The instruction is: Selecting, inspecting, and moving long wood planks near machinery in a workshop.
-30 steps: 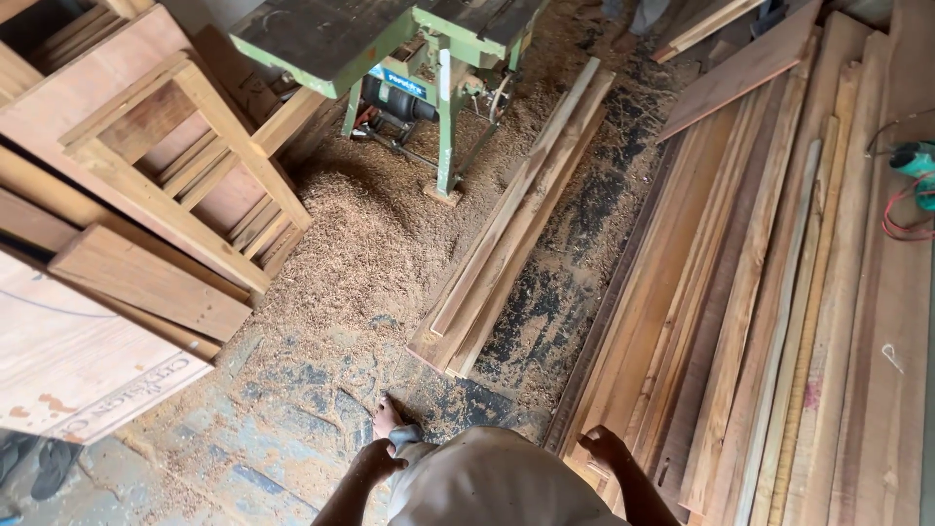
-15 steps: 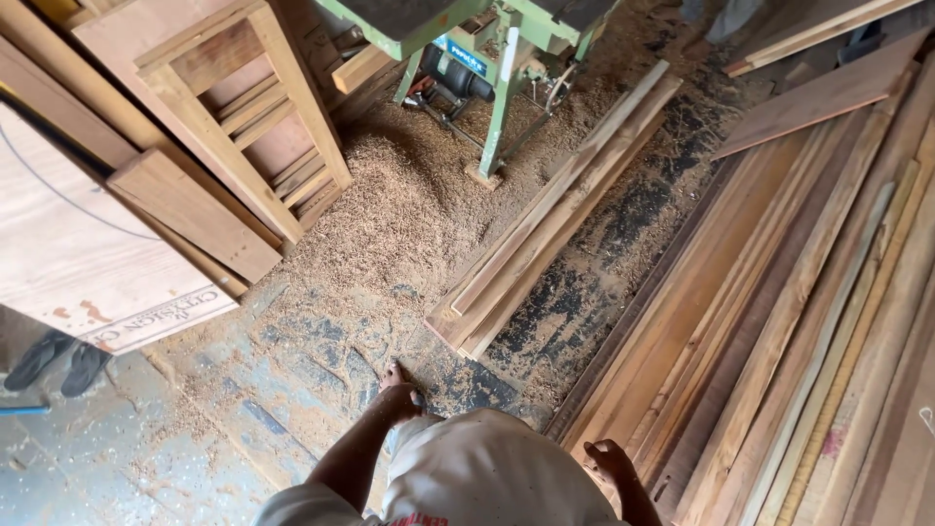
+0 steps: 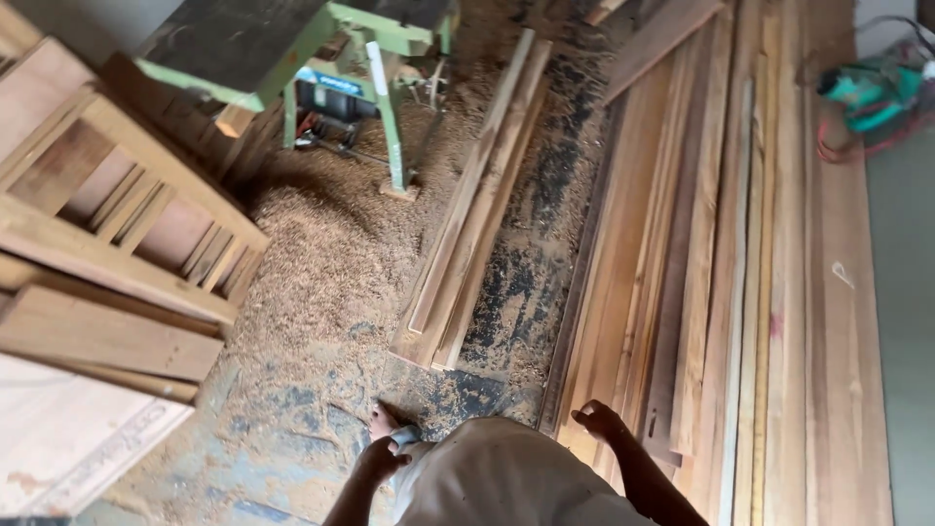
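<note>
My right hand [image 3: 597, 421] hangs low at my side with loosely curled fingers and holds nothing. It is above the near ends of the long wooden planks [image 3: 721, 292] stacked on the right. My left hand [image 3: 376, 459] is drawn into a loose fist by my hip, with nothing visible in it. Just beyond it my foot [image 3: 383, 420] stands on the dusty floor. My pale shirt [image 3: 497, 477] fills the bottom middle and hides what lies under it.
A short stack of boards [image 3: 477, 205] lies on the floor ahead. A heap of sawdust [image 3: 321, 263] spreads below a green machine stand [image 3: 390, 107]. Wooden frames and panels [image 3: 107, 244] lean at the left. A green power tool [image 3: 872, 93] rests at the far right.
The view has swung and moved forward, so the plank stack now runs straighter up the frame. Both arms have dropped slightly, and my right hand sits nearer the plank ends.
</note>
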